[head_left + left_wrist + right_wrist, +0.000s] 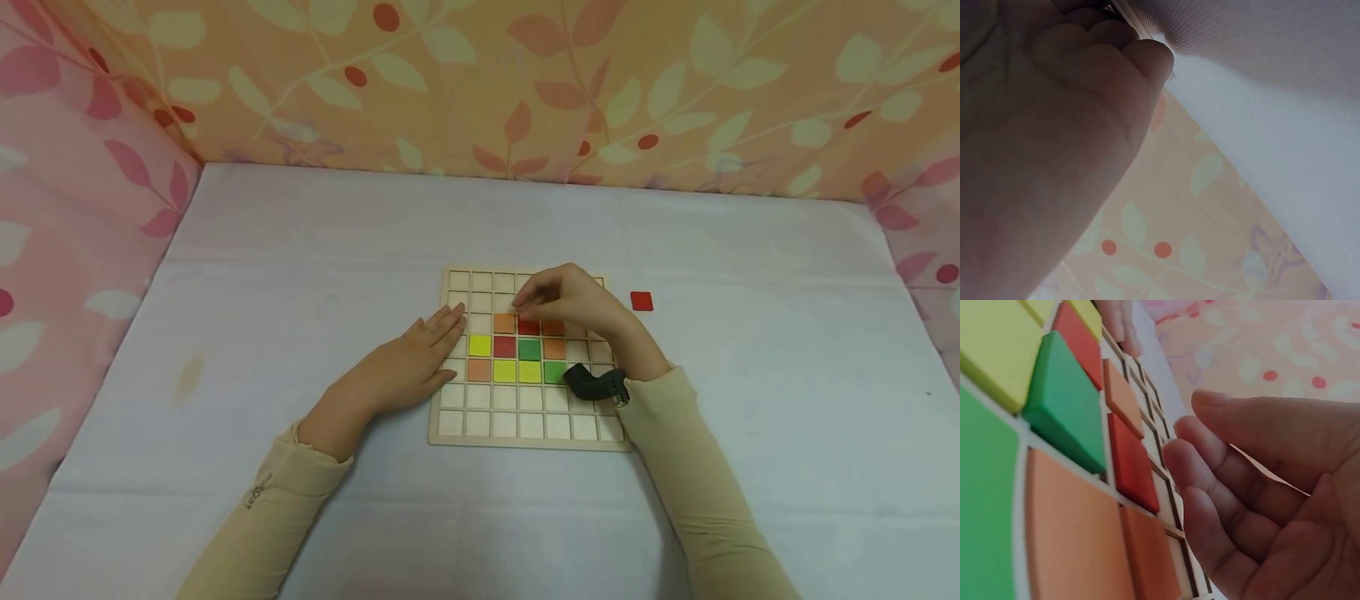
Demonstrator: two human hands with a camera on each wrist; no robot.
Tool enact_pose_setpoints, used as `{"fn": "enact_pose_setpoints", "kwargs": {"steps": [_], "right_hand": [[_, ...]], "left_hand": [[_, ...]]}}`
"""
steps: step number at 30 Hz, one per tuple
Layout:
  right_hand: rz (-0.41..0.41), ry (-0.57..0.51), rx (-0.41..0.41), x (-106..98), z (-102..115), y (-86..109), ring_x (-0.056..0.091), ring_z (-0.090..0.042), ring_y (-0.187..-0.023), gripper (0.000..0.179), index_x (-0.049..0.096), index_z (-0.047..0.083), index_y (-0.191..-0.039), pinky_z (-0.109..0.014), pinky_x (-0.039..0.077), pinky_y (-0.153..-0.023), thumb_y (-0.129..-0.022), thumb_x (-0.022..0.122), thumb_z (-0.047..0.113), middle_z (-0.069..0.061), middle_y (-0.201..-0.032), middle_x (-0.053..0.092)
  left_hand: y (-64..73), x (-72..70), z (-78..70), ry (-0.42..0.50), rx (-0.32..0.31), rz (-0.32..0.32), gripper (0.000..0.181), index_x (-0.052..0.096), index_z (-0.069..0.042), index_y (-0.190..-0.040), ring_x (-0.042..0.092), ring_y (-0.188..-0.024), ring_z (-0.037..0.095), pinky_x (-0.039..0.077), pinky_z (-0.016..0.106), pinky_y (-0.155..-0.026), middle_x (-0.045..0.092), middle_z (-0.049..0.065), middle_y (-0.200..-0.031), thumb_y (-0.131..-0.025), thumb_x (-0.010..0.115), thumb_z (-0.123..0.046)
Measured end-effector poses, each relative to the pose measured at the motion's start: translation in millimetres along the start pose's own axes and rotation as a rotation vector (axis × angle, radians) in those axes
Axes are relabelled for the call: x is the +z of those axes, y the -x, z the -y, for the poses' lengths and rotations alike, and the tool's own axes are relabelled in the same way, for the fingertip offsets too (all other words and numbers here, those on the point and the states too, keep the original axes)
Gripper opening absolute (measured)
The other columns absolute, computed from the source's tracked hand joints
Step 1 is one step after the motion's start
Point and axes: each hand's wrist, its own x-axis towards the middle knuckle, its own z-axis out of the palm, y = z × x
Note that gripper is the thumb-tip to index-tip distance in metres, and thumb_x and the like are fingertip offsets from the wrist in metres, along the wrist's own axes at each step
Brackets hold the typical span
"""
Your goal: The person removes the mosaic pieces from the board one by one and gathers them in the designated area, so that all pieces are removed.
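Observation:
A wooden grid board (525, 444) lies on the table, several of its cells filled with coloured square tiles. My left hand (408, 362) rests with extended fingers on the board's left edge; its palm side fills much of the left wrist view. Over the upper middle of the grid is my right hand (576, 302), beside a red tile (1130, 464). Its fingers are loosely bent, with nothing between them in the right wrist view. Near that red tile are an orange tile (1122, 397) and a green tile (1069, 403), which looks slightly raised or tilted in its cell.
A single red tile (641, 301) lies on the white tablecloth (780, 333), right of the board. The black wrist camera (592, 383) hangs over the board's right part. Patterned cloth (480, 92) walls in the table's back and sides.

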Motion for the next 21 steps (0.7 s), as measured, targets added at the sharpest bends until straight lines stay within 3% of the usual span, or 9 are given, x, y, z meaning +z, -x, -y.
{"fn": "enact_pose_setpoints", "kwargs": {"steps": [7,21], "right_hand": [[-0.002,0.033,-0.016,3,-4,-3.0,0.066,-0.020,-0.081,0.012,0.070,-0.006,-0.095,-0.028,0.053,-0.075,-0.083,0.067,-0.004,-0.014,-0.093,0.070],[-0.022,0.087,0.023,7,-11,-7.2,0.063,-0.018,-0.076,0.013,0.072,0.000,-0.095,-0.027,0.051,-0.071,-0.082,0.071,0.003,-0.008,-0.087,0.069]], "left_hand": [[-0.6,-1.4,-1.7,0.001,-0.014,0.013,0.068,0.015,0.001,-0.149,0.002,-0.144,0.024,0.012,0.043,-0.114,0.002,0.010,-0.158,-0.097,0.052,-0.024],[-0.1,-2.4,-3.3,0.002,-0.015,0.006,0.068,0.017,0.002,-0.149,0.003,-0.144,0.025,0.013,0.044,-0.114,0.003,0.011,-0.158,-0.097,0.053,-0.023]]}}
